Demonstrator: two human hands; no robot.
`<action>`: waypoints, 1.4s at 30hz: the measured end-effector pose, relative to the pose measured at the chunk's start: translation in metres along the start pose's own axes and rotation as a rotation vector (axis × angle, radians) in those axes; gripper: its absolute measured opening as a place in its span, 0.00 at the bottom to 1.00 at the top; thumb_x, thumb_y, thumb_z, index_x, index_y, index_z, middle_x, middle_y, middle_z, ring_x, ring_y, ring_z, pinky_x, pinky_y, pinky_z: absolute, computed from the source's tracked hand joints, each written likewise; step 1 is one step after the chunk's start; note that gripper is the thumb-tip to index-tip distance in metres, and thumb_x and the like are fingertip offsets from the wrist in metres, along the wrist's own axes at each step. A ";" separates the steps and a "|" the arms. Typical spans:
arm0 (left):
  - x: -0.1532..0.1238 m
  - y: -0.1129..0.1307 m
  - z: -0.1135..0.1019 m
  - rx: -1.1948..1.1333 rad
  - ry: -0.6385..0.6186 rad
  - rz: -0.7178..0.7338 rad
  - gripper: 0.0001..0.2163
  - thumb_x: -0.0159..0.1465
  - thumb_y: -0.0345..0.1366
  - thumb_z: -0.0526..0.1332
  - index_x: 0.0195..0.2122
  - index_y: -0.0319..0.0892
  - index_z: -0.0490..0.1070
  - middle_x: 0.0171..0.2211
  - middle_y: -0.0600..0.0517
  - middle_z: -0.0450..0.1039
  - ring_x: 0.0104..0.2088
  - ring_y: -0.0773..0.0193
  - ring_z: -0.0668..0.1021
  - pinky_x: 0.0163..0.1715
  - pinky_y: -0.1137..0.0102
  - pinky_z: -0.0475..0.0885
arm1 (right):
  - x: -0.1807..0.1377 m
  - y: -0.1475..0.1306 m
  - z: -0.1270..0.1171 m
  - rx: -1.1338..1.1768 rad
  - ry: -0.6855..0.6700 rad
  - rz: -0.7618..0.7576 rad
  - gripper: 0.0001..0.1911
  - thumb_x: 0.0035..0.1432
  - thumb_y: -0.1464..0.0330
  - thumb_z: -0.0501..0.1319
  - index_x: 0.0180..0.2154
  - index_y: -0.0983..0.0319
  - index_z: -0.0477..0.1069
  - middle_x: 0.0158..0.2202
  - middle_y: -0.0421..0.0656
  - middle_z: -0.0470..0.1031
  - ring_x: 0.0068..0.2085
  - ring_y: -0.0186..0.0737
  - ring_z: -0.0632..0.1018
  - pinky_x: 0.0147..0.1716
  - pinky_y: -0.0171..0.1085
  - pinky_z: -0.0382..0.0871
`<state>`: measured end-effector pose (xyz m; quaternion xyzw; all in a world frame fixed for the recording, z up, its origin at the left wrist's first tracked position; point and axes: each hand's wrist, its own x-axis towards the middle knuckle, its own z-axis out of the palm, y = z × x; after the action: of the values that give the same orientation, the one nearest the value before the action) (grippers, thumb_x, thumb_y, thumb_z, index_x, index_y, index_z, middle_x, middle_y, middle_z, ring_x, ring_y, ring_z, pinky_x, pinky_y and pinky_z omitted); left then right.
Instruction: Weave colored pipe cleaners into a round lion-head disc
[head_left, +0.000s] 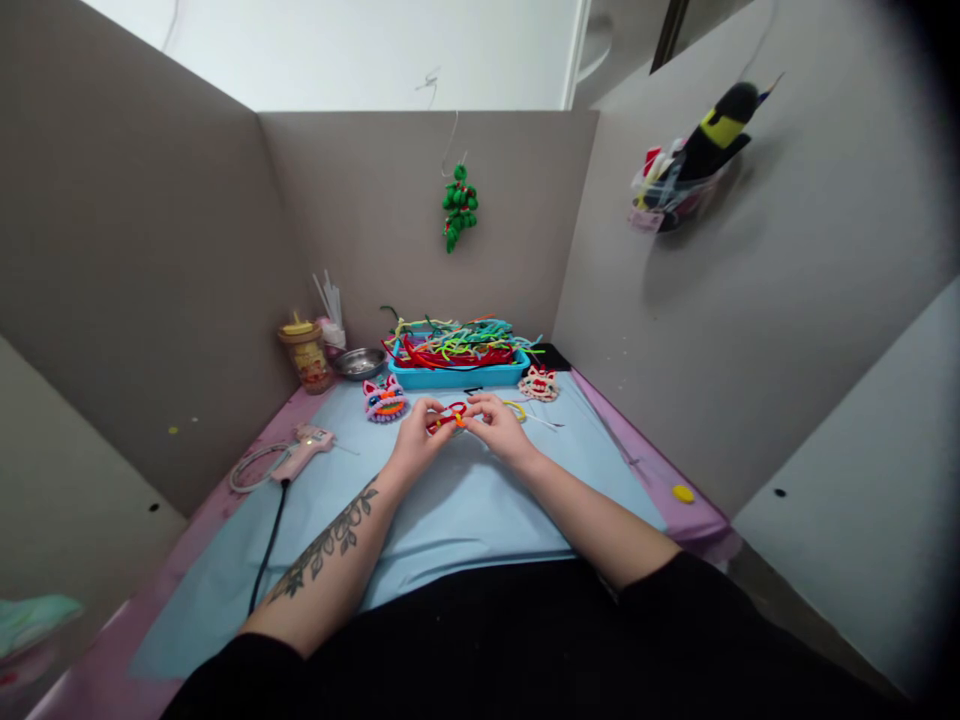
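Over the light blue mat (465, 510), my left hand (415, 437) and my right hand (496, 422) meet, both pinching a small red and orange pipe-cleaner piece (448, 417) between their fingertips. A yellow pipe-cleaner loop (517, 408) lies just right of my right hand. A purple and orange pipe-cleaner figure (385, 399) sits just beyond my left hand. A red and white figure (539, 384) lies farther right.
A blue tray (457, 376) heaped with coloured pipe cleaners stands at the back. Left of it are a metal dish (359, 362), a jar (308, 353) and a pink glue gun (304, 449) with a black cord. Grey partition walls enclose the desk; a green ornament (459, 208) hangs on the back wall.
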<state>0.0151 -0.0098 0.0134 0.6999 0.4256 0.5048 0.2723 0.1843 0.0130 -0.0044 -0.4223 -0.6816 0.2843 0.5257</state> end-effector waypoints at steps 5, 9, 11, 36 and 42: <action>-0.001 -0.001 0.001 -0.006 -0.021 0.007 0.14 0.55 0.41 0.62 0.36 0.43 0.59 0.29 0.52 0.76 0.27 0.63 0.77 0.27 0.71 0.66 | 0.001 0.002 0.003 -0.017 -0.007 -0.004 0.06 0.49 0.65 0.63 0.27 0.60 0.76 0.45 0.46 0.71 0.48 0.43 0.72 0.49 0.42 0.62; -0.001 -0.005 0.001 0.017 -0.014 0.008 0.13 0.55 0.41 0.62 0.36 0.43 0.60 0.30 0.52 0.76 0.28 0.64 0.77 0.28 0.71 0.65 | 0.000 0.005 0.006 0.081 -0.049 0.055 0.07 0.48 0.63 0.63 0.28 0.59 0.77 0.49 0.46 0.70 0.49 0.44 0.72 0.47 0.42 0.65; 0.000 -0.006 0.000 0.015 -0.013 0.002 0.13 0.55 0.41 0.62 0.36 0.43 0.60 0.29 0.52 0.76 0.27 0.64 0.76 0.28 0.71 0.65 | -0.001 0.005 0.006 0.150 -0.084 0.074 0.08 0.47 0.62 0.63 0.29 0.59 0.77 0.51 0.46 0.69 0.51 0.45 0.71 0.46 0.41 0.65; 0.001 -0.006 -0.001 -0.065 0.068 -0.082 0.16 0.53 0.42 0.64 0.37 0.42 0.61 0.24 0.55 0.73 0.23 0.67 0.74 0.24 0.73 0.63 | -0.003 -0.007 -0.005 -0.068 0.099 -0.068 0.08 0.49 0.62 0.63 0.24 0.59 0.73 0.44 0.45 0.67 0.48 0.44 0.69 0.53 0.43 0.58; 0.002 -0.008 -0.002 -0.066 0.031 -0.085 0.16 0.52 0.43 0.64 0.36 0.42 0.62 0.21 0.58 0.70 0.21 0.70 0.70 0.24 0.74 0.61 | 0.004 0.005 -0.005 -0.025 0.016 0.054 0.10 0.45 0.60 0.65 0.24 0.60 0.75 0.46 0.46 0.67 0.51 0.45 0.69 0.54 0.44 0.57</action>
<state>0.0107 -0.0044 0.0083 0.6640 0.4422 0.5173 0.3097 0.1898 0.0185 -0.0057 -0.4493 -0.6691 0.2863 0.5181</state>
